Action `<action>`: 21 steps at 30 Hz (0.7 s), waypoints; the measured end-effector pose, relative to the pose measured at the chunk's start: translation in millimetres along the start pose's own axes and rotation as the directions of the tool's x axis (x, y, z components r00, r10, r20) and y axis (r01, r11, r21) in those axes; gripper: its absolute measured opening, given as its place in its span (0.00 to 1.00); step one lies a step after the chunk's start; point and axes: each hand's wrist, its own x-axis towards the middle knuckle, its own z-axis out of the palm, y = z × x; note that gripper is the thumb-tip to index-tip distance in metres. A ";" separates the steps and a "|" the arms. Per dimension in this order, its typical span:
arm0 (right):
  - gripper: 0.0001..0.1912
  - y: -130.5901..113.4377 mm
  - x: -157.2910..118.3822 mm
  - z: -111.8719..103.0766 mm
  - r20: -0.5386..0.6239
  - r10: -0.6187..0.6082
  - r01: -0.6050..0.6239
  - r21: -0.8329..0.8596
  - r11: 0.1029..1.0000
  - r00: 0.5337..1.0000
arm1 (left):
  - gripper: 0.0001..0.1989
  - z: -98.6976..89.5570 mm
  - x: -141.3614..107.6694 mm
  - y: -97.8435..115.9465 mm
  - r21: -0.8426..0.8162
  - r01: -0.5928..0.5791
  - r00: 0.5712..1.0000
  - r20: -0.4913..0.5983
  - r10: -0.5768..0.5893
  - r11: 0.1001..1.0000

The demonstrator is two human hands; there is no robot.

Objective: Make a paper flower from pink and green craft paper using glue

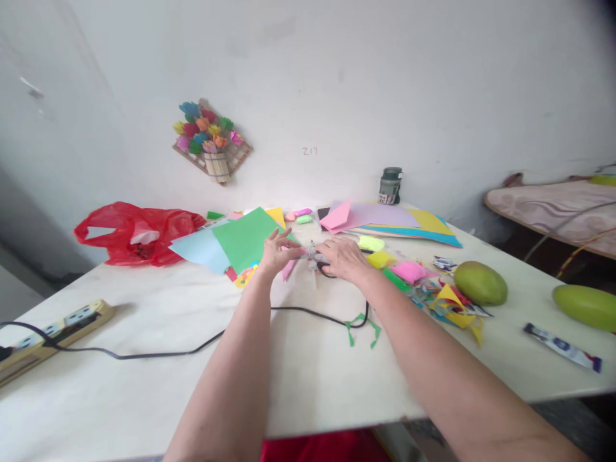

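In the head view, the scissors [312, 251] are at the middle of the table [192, 398], beyond the cable [308, 312]; their long axis seems to run left to right, tips leftward, though fingers partly hide them. The right hand [342, 256] curls nearly closed around them. The left hand [280, 251] pinches pink paper [288, 269], its other fingers loosely spread beside the green sheet [248, 237].
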 end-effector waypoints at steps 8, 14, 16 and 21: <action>0.19 1.1 0.0 -0.7 0.012 0.057 -0.058 0.028 0.998 0.998 | 0.04 -0.4 -0.7 3.4 -0.250 0.035 0.989 -0.130 -0.069 0.968; 0.21 26.8 -1.6 -1.2 0.020 0.517 -0.517 0.093 0.851 0.856 | 0.07 6.2 -2.4 12.5 -0.564 0.127 0.936 -0.204 -0.287 0.816; 0.22 40.9 -5.5 -4.1 0.026 0.656 -0.655 0.079 0.751 0.755 | 0.07 12.6 -2.1 13.8 -0.584 0.156 0.938 -0.164 -0.304 0.796; 0.21 75.1 -22.0 -10.6 0.100 0.844 -0.850 0.071 0.523 0.527 | 0.07 27.2 -1.1 16.0 -0.596 0.217 0.941 -0.085 -0.329 0.773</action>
